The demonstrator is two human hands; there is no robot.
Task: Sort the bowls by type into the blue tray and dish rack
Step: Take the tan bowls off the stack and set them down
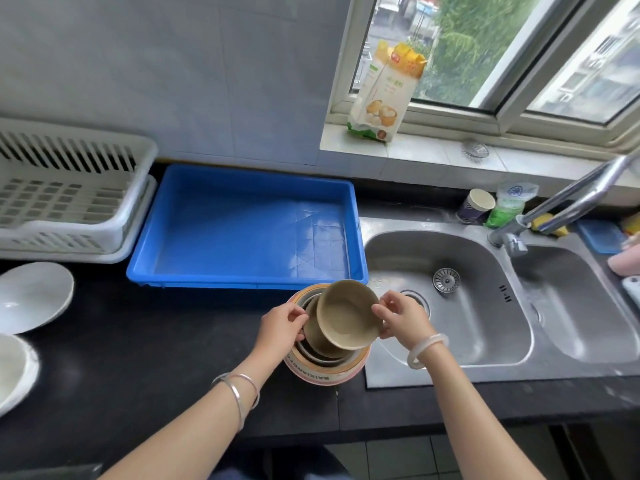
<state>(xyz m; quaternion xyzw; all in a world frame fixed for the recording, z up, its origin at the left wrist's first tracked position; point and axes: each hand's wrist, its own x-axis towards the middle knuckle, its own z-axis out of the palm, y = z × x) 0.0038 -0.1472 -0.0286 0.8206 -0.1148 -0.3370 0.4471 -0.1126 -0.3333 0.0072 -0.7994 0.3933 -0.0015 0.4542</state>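
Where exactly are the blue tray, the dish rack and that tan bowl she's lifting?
blue tray (242, 233): head view, on its bare floor.
dish rack (69, 202): head view, on its slatted base.
tan bowl (348, 315): head view, on its inner hollow.

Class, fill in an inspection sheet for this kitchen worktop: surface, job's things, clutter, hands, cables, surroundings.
Surface: black counter, bare in the middle.
Job's things: blue tray empty; dish rack empty; stack of bowls at the counter edge by the sink; tan bowl tilted above the stack.
Clutter: white bowls at the left; paper cup, sponge and bag behind the sink.
Hands: left hand steadies the stack; right hand grips the tan bowl's rim.
Cables: nothing seen.
Surroundings: tiled wall, window, flour bag on the sill, tap.
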